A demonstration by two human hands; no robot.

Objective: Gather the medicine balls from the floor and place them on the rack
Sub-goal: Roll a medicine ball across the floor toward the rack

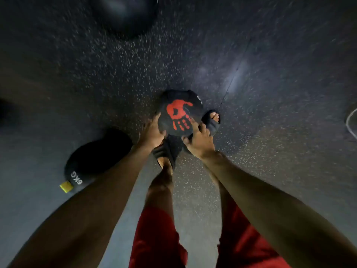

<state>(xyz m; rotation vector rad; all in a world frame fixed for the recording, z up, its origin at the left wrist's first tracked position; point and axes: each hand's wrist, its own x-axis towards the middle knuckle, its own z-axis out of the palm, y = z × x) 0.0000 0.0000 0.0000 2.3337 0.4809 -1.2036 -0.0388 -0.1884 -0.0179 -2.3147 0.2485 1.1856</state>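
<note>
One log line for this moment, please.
left hand, right hand: holding handprint ball | 6KG ball: on floor | rack: unseen

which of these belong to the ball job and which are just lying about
Job: black medicine ball with red handprint, gripped by left hand and right hand; black ball marked 6KG with yellow tag; large dark blurred ball at top, probably.
Lying about: white cord at right edge.

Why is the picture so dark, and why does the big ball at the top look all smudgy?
Head view: the light is dim, so the 6KG ball sits mostly in shadow; the handprint ball, held by the left hand and right hand, is sharpest; the big ball at the top edge is blurred; a pale glare streak shines on the floor.
</note>
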